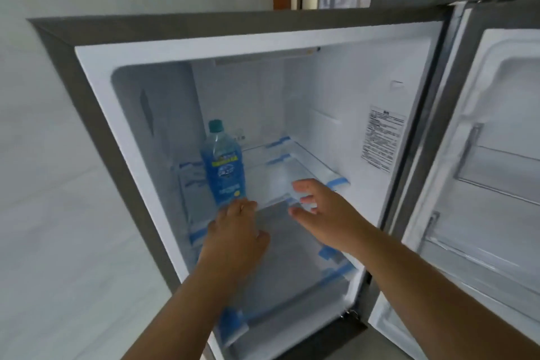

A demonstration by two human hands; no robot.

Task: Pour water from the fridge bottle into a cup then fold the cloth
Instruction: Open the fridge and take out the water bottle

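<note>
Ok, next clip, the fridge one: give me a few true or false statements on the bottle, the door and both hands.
1. The fridge door is open. True.
2. The bottle lies on its side. False: it stands upright on the shelf.
3. The right hand grips the bottle. False: it is apart from it, fingers spread, over the shelf's front edge.
4. The left hand is at the bottle's base. True.
5. The bottle's cap is on. True.
</note>
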